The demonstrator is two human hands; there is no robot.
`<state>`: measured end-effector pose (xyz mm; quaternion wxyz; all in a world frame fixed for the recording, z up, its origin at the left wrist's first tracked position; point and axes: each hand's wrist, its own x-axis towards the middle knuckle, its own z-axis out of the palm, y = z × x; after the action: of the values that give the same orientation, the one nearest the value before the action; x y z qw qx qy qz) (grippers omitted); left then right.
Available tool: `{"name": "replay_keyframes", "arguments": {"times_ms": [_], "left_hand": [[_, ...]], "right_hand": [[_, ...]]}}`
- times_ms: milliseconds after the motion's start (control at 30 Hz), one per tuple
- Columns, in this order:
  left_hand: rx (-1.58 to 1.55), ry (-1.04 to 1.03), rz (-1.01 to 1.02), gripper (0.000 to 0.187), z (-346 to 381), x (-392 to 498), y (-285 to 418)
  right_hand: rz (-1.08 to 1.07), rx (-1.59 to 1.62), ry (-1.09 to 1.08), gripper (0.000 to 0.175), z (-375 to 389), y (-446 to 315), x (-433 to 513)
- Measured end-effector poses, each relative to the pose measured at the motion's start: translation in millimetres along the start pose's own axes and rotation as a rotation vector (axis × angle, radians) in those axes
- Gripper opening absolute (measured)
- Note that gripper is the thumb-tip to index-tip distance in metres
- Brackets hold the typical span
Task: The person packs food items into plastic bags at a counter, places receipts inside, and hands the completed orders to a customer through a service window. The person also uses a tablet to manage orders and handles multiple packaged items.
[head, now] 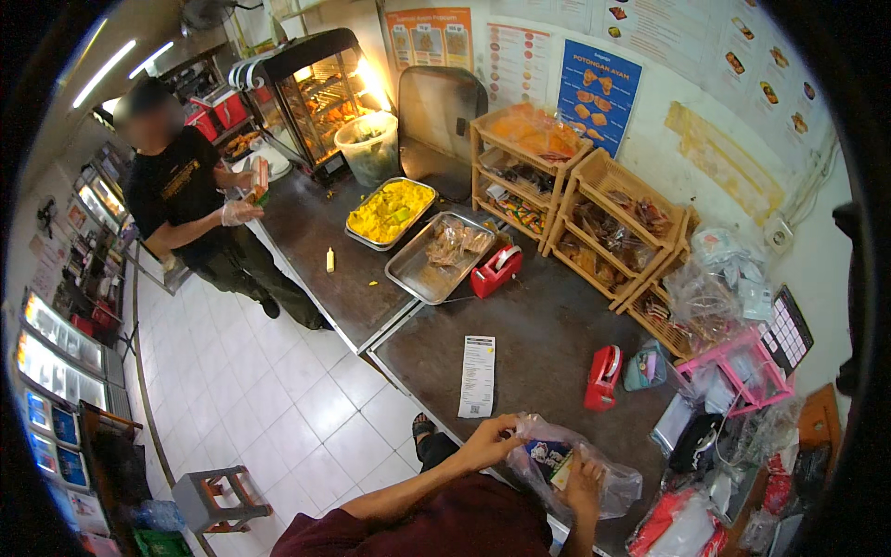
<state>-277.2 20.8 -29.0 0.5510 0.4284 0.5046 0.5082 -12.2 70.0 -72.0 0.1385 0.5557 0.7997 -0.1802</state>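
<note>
My left hand [493,440] pinches the rim of a clear plastic bag [616,491] at the near edge of the dark counter. Inside the bag, or partly inside it, is a dark blue printed package [546,452] with a pale lower part. My right hand [583,480] lies against the bag and the package's right side, its fingers pointing up the picture. Whether it grips them is hard to tell. A printed paper receipt [477,376] lies flat on the counter, just beyond my left hand. A red tape dispenser [602,379] stands beyond the bag, to the right.
A metal tray [440,282], a tray of yellow food [390,212] and a second red tape dispenser [495,271] stand farther back. Tiered baskets [616,230] line the wall. A pink rack [741,372] and plastic bags crowd the right. A person [184,181] in black stands at left.
</note>
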Motion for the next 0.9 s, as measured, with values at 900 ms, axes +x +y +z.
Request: {"name": "replay_keyframes", "arguments": {"times_ms": [900], "left_hand": [[0.269, -0.089, 0.000, 0.023, -11, -37, -6]], "right_hand": [[-0.290, 0.466, 0.140, 0.056, -69, -36, 14]]}}
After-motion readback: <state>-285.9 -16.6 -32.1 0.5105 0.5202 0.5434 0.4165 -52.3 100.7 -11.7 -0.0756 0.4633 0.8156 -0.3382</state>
